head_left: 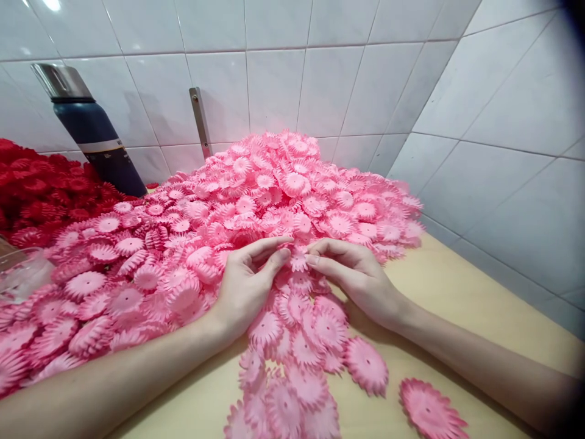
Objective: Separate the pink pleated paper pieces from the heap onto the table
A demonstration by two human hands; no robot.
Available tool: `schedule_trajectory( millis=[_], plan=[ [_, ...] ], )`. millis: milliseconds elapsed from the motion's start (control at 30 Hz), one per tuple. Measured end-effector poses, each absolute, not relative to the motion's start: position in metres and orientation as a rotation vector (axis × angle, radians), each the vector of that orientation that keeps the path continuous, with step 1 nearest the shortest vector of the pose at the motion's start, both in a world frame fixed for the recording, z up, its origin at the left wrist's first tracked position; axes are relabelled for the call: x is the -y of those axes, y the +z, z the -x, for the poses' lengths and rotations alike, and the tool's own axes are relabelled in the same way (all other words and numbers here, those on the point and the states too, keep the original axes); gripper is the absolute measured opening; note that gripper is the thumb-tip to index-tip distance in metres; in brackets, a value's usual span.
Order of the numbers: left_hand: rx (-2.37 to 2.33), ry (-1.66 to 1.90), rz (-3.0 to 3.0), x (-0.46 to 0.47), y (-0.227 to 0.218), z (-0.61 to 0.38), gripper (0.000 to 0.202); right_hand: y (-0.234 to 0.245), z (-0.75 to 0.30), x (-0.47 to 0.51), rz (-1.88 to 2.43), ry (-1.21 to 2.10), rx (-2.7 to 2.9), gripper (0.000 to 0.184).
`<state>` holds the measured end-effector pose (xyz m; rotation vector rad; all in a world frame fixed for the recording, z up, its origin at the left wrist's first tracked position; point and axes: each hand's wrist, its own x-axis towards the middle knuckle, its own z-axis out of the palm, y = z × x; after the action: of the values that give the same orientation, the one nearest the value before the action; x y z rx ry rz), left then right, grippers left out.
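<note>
Lying nearest on the tan bench [457, 286] is a single pink flower piece [432, 413], flat, face up, apart from the rest. Just left of it a loose trail of the same pink discs [297, 366] is spread, overlapping, running away from the viewer toward the hands.

Both forearms are laid in from the lower corners, converging at the middle. The left hand [247, 283] is rested on the discs, palm down, fingers pointing right and slightly away. The right hand [354, 274] is set opposite, fingers pointing left. The fingertips of both hands are brought together on one small pink flower piece [298, 261] at the near foot of the pile; it is pinched between them from both sides. That piece is round, so no long axis can be told; its petalled face seems turned up toward the camera, though it is partly hidden by the fingers.

Behind the hands the big pink pile [274, 189] is heaped against the white tiled wall [503, 122]. A red pile [41, 189] is seen at far left, touching the pink one. A dark flask [94, 131] with a steel top is stood tilted-looking at the wall behind the red pile. A metal strip [200, 122] is fixed on the tiles beside it. A clear container [22, 271] is partly seen at the left edge.
</note>
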<state>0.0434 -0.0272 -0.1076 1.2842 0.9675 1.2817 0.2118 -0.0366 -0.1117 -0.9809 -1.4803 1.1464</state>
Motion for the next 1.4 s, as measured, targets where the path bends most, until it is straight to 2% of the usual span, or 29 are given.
schedule_trajectory(
  millis=[233, 467, 667, 800, 1100, 1200, 1400],
  plan=[
    [-0.98, 1.308, -0.914, 0.024, -0.112, -0.044, 0.019, -0.111, -0.207, 0.035, 1.014, 0.98, 1.542, 0.018],
    [-0.905, 1.353, -0.875, 0.023, -0.113, -0.046, 0.02, -0.115, -0.204, 0.035, 1.002, 0.782, 1.498, 0.015],
    [-0.856, 1.325, -0.928, 0.029, -0.114, -0.05, 0.019, -0.115, -0.198, 0.038, 1.049, 0.666, 1.437, 0.022],
    [-0.826, 1.334, -0.963, 0.032, -0.112, -0.051, 0.016, -0.116, -0.195, 0.037, 1.087, 0.623, 1.398, 0.02],
    [-0.769, 1.342, -1.065, 0.036, -0.107, -0.052, 0.006, -0.12, -0.203, 0.027, 1.154, 0.771, 1.318, 0.019],
    [-0.795, 1.305, -1.095, 0.036, -0.106, -0.052, 0.006, -0.119, -0.206, 0.026, 1.072, 0.867, 1.278, 0.025],
    [-0.834, 1.32, -1.086, 0.035, -0.105, -0.051, 0.007, -0.113, -0.204, 0.032, 1.089, 1.036, 1.361, 0.023]
  ],
)
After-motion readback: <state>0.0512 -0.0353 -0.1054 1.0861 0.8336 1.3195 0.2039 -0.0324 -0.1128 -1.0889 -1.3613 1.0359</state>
